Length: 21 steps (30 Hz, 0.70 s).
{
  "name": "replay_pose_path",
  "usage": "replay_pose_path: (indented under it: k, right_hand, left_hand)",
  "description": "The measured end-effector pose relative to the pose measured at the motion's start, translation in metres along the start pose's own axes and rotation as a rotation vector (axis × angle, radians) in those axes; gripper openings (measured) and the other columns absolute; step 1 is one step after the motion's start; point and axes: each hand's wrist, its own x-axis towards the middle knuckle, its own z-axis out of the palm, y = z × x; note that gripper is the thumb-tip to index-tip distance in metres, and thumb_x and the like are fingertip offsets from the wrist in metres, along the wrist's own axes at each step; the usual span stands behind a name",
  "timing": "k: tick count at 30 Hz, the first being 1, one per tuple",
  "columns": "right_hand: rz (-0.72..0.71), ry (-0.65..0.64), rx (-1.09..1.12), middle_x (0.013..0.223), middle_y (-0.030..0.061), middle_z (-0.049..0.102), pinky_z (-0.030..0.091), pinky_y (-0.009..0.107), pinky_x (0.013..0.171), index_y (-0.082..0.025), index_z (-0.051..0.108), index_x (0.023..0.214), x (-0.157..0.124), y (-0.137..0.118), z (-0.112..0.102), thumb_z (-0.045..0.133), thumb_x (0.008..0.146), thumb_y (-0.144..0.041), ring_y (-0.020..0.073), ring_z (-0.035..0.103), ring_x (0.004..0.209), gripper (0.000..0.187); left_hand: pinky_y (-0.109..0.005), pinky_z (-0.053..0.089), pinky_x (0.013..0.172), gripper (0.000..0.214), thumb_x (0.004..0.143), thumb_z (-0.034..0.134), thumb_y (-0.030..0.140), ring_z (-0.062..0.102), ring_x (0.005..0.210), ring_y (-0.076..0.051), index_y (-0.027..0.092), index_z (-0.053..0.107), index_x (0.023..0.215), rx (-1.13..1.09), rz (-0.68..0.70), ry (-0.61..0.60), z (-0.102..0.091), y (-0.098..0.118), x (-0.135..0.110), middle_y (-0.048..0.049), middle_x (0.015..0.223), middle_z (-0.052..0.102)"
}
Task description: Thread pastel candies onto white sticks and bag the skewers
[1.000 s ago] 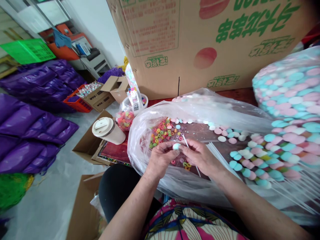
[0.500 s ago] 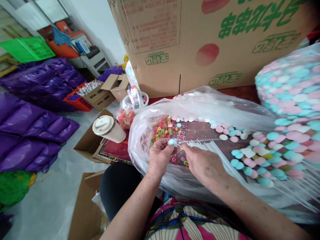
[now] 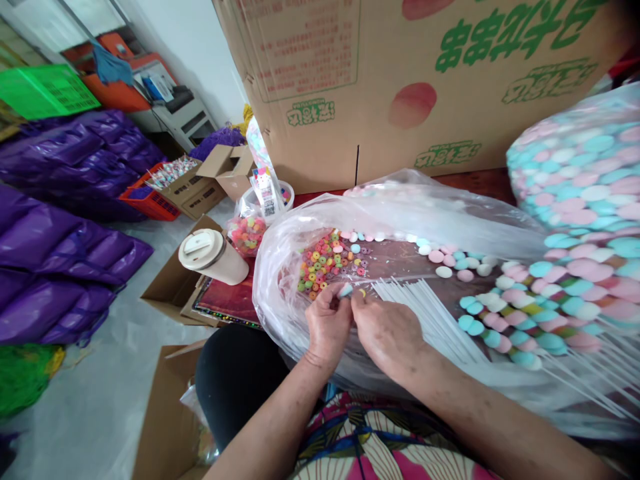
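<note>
My left hand (image 3: pixel 327 322) pinches a pale blue-and-white candy disc (image 3: pixel 345 290) between thumb and fingers. My right hand (image 3: pixel 387 330) is closed right beside it, fingertips together on a small yellow ring candy (image 3: pixel 363 293). Both hands hover over a clear plastic sheet (image 3: pixel 280 267) spread on the table. A heap of small coloured ring candies (image 3: pixel 325 262) lies just beyond my fingers. A bundle of thin white sticks (image 3: pixel 425 310) lies to the right of my hands. Finished skewers of pink, blue and white discs (image 3: pixel 530 307) are piled further right.
A large cardboard box (image 3: pixel 400 87) stands behind the table. A big clear bag of pastel discs (image 3: pixel 580 180) is at the right. A lidded paper cup (image 3: pixel 210 256) lies on its side at the left, near a tub of candies (image 3: pixel 247 233). Purple bags (image 3: pixel 60 227) and open cartons cover the floor.
The stick my right hand held a second ago is no longer visible in it; the hand now pinches a yellow ring. Both hands drew closer together and slightly nearer me.
</note>
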Motion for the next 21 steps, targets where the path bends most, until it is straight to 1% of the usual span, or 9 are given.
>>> replay_pose_path:
  k: [3, 5, 8, 11, 13, 15, 18, 20, 21]
  right_hand:
    - [-0.01, -0.042, 0.023, 0.091, 0.0126, 0.07, 0.049, 0.028, 0.062, -0.012, 0.059, 0.11, 0.001, 0.003, 0.008, 0.034, 0.09, -0.008, 0.0221, 0.069, 0.081, 0.032]
    - [-0.005, -0.073, 0.028, 0.094, 0.0119, 0.07, 0.049, 0.028, 0.063, -0.014, 0.06, 0.107, -0.003, 0.008, 0.012, 0.035, 0.089, -0.007, 0.0219, 0.069, 0.083, 0.031]
    - [0.002, -0.076, 0.01, 0.089, 0.0118, 0.07, 0.048, 0.029, 0.059, -0.015, 0.061, 0.101, -0.01, 0.012, 0.017, 0.037, 0.087, -0.005, 0.0231, 0.069, 0.078, 0.029]
    - [0.008, -0.044, 0.023, 0.088, 0.0125, 0.07, 0.046, 0.029, 0.057, -0.014, 0.061, 0.098, -0.011, 0.008, 0.021, 0.037, 0.087, -0.006, 0.0235, 0.069, 0.075, 0.028]
    - [0.025, -0.039, 0.045, 0.087, 0.0132, 0.07, 0.045, 0.029, 0.059, -0.014, 0.062, 0.097, -0.005, 0.005, 0.025, 0.036, 0.088, -0.008, 0.0235, 0.069, 0.076, 0.028]
    - [0.038, -0.05, 0.099, 0.086, 0.0132, 0.07, 0.044, 0.029, 0.06, -0.014, 0.062, 0.097, 0.003, 0.01, 0.031, 0.036, 0.088, -0.01, 0.0231, 0.068, 0.076, 0.028]
    - [0.002, -0.029, 0.306, 0.085, 0.0092, 0.07, 0.04, 0.026, 0.062, -0.017, 0.063, 0.095, 0.011, 0.035, 0.047, 0.038, 0.088, -0.014, 0.0188, 0.065, 0.075, 0.026]
    - [0.002, 0.075, 0.427, 0.077, 0.0056, 0.068, 0.037, 0.024, 0.06, -0.018, 0.061, 0.082, 0.009, 0.058, 0.057, 0.038, 0.087, -0.018, 0.0153, 0.06, 0.067, 0.024]
    - [0.02, 0.138, 0.461, 0.07, 0.0038, 0.065, 0.035, 0.024, 0.058, -0.019, 0.058, 0.074, 0.006, 0.069, 0.06, 0.037, 0.087, -0.021, 0.0139, 0.057, 0.062, 0.025]
  left_hand:
    - [-0.024, 0.051, 0.064, 0.022, 0.069, 0.062, 0.021, 0.062, 0.067, -0.013, 0.017, 0.07, 0.09, 0.001, -0.072, 0.052, -0.003, -0.009, 0.004, -0.0012, 0.077, 0.07]
    - [-0.024, 0.051, 0.065, 0.023, 0.069, 0.062, 0.021, 0.062, 0.068, -0.013, 0.017, 0.069, 0.091, 0.016, -0.071, 0.078, -0.006, -0.012, 0.007, -0.0012, 0.078, 0.071]
    - [-0.024, 0.052, 0.067, 0.024, 0.07, 0.061, 0.021, 0.063, 0.069, -0.013, 0.018, 0.069, 0.092, 0.055, -0.056, 0.072, -0.005, -0.015, 0.007, -0.0007, 0.078, 0.071]
    - [-0.025, 0.052, 0.068, 0.022, 0.072, 0.059, 0.021, 0.064, 0.069, -0.014, 0.017, 0.068, 0.092, 0.074, -0.056, 0.051, 0.002, -0.016, -0.002, -0.0008, 0.078, 0.071]
    - [-0.026, 0.053, 0.07, 0.022, 0.074, 0.058, 0.021, 0.064, 0.07, -0.014, 0.018, 0.069, 0.094, 0.111, -0.022, 0.001, 0.005, -0.016, -0.009, -0.0011, 0.079, 0.072]
    - [-0.026, 0.053, 0.074, 0.025, 0.077, 0.057, 0.021, 0.065, 0.072, -0.014, 0.02, 0.069, 0.098, 0.195, 0.044, -0.118, 0.002, -0.013, -0.013, -0.0009, 0.082, 0.072]
    - [-0.027, 0.052, 0.077, 0.034, 0.081, 0.055, 0.025, 0.066, 0.076, -0.015, 0.023, 0.063, 0.115, 0.415, 0.152, -0.322, -0.006, -0.001, -0.002, -0.0002, 0.085, 0.072]
    - [-0.028, 0.052, 0.078, 0.04, 0.084, 0.053, 0.028, 0.066, 0.079, -0.017, 0.023, 0.056, 0.124, 0.625, 0.187, -0.329, -0.009, 0.011, 0.015, -0.0016, 0.089, 0.072]
    - [-0.03, 0.051, 0.078, 0.038, 0.086, 0.05, 0.027, 0.065, 0.081, -0.018, 0.022, 0.056, 0.123, 0.745, 0.187, -0.269, -0.008, 0.016, 0.026, -0.0033, 0.091, 0.071]
